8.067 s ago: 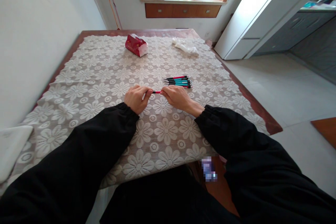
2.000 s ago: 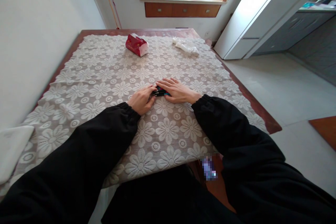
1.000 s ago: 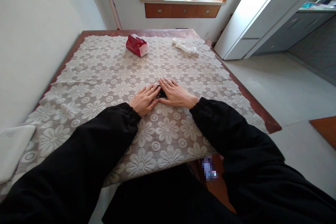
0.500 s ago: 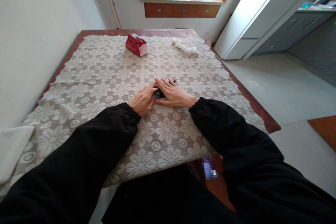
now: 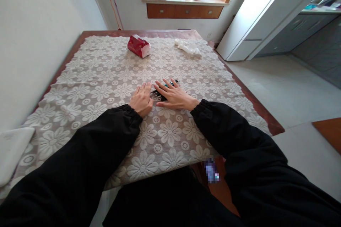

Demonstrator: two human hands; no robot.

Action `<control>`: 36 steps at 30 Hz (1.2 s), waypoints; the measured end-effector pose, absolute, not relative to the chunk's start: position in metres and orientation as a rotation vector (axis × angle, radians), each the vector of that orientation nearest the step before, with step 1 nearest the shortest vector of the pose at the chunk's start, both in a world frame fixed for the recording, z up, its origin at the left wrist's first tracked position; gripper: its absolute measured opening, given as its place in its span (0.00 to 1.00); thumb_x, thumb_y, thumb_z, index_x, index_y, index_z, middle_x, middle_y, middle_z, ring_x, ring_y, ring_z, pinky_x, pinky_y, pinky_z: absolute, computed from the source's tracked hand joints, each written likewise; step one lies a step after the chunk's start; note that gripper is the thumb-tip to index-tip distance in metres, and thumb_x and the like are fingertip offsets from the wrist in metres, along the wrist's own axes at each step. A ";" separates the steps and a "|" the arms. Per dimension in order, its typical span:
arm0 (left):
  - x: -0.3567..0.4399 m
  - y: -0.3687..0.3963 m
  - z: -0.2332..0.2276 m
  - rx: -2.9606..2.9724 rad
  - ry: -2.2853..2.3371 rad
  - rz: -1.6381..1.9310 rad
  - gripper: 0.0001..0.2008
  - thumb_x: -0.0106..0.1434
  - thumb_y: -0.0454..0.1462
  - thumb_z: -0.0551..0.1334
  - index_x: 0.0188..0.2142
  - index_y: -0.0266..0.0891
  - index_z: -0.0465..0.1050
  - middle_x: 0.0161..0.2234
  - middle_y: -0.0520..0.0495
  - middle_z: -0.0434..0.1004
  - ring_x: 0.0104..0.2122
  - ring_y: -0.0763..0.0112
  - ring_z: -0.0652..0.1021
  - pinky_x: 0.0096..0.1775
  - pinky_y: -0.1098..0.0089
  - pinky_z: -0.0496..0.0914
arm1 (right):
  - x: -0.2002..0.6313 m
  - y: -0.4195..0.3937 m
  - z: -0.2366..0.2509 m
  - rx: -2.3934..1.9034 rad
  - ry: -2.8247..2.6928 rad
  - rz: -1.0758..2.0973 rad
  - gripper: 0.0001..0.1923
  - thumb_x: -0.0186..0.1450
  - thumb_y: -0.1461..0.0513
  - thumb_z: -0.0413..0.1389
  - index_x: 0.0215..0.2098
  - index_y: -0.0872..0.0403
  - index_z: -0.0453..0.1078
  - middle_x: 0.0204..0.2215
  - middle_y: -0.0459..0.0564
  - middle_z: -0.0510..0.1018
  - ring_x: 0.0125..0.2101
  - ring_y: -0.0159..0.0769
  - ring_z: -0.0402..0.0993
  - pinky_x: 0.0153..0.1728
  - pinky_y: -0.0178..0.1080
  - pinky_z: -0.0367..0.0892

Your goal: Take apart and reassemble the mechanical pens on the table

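Several dark pens (image 5: 158,96) lie in a bundle on the lace tablecloth (image 5: 170,131), one of them with a teal part. My right hand (image 5: 174,95) rests flat over the bundle with its fingers spread, hiding most of it. The pen tips poke out to the left of that hand and the far ends show past its fingertips. Just left of the tips, my left hand (image 5: 142,99) lies palm down on the cloth with its fingers stretched forward. Whether its fingertips touch the pens I cannot tell.
Farther back on the table are a red tissue pack (image 5: 138,46) and a crumpled whitish plastic bag (image 5: 188,48). A white flat object (image 5: 14,152) lies at the left edge. A wall borders the table's left side, and a white fridge (image 5: 253,17) stands beyond its right side.
My left hand has drawn back to the left, away from my right hand, uncovering the pen tips. My right hand's fingers have spread and shifted slightly left over the pens.
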State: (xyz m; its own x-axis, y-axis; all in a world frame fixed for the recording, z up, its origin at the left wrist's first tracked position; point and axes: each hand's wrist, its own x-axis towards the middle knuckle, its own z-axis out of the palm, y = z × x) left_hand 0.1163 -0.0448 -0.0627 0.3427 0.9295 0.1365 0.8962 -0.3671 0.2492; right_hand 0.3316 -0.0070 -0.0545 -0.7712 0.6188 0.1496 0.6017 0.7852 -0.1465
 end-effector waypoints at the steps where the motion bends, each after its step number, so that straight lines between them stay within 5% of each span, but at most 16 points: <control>1: 0.115 -0.044 -0.064 2.448 1.717 0.417 0.36 0.65 0.34 0.51 0.72 0.28 0.52 0.72 0.33 0.56 0.73 0.53 0.56 0.72 0.51 0.51 | 0.331 -0.007 -0.055 -1.006 -2.772 0.133 0.49 0.69 0.34 0.44 0.77 0.51 0.43 0.76 0.57 0.49 0.74 0.64 0.42 0.71 0.68 0.37; 5: 0.114 -0.044 -0.064 2.427 1.735 0.458 0.34 0.65 0.34 0.51 0.71 0.31 0.54 0.71 0.35 0.60 0.72 0.53 0.59 0.72 0.51 0.54 | 0.335 -0.003 -0.056 -1.051 -2.751 0.142 0.51 0.68 0.34 0.48 0.77 0.55 0.44 0.75 0.61 0.50 0.73 0.66 0.46 0.70 0.68 0.42; 11: 0.116 -0.045 -0.061 2.447 1.738 0.435 0.32 0.67 0.34 0.50 0.71 0.30 0.55 0.70 0.34 0.61 0.72 0.55 0.60 0.71 0.52 0.55 | 0.355 0.006 -0.037 -0.842 -2.861 0.153 0.38 0.67 0.55 0.55 0.73 0.56 0.56 0.67 0.60 0.67 0.66 0.54 0.63 0.67 0.57 0.56; 17: 0.115 -0.046 -0.061 2.463 1.736 0.408 0.31 0.68 0.34 0.49 0.70 0.31 0.57 0.71 0.36 0.59 0.72 0.55 0.59 0.72 0.52 0.53 | 0.353 0.001 -0.030 -0.955 -2.863 0.056 0.36 0.66 0.62 0.50 0.72 0.56 0.57 0.62 0.62 0.70 0.60 0.56 0.65 0.61 0.57 0.61; 29: 0.115 -0.047 -0.062 2.492 1.733 0.405 0.29 0.69 0.35 0.50 0.68 0.32 0.62 0.71 0.37 0.60 0.71 0.54 0.60 0.71 0.51 0.55 | 0.351 0.002 -0.022 -1.195 -2.835 0.120 0.17 0.64 0.67 0.50 0.51 0.57 0.69 0.48 0.60 0.79 0.47 0.49 0.75 0.49 0.46 0.67; 36: 0.115 -0.047 -0.063 2.508 1.732 0.418 0.28 0.69 0.35 0.50 0.67 0.35 0.64 0.71 0.40 0.60 0.71 0.56 0.61 0.71 0.51 0.56 | 0.362 0.020 -0.034 -1.196 -2.295 0.277 0.21 0.75 0.54 0.43 0.62 0.54 0.59 0.43 0.55 0.80 0.39 0.46 0.77 0.42 0.47 0.71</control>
State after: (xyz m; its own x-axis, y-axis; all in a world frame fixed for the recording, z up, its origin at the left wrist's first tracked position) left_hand 0.1145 -0.0469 -0.0630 0.3298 0.9257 0.1850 0.9082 -0.3646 0.2054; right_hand 0.3619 0.0199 -0.0338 -0.4659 0.8075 0.3617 0.6983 0.5866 -0.4101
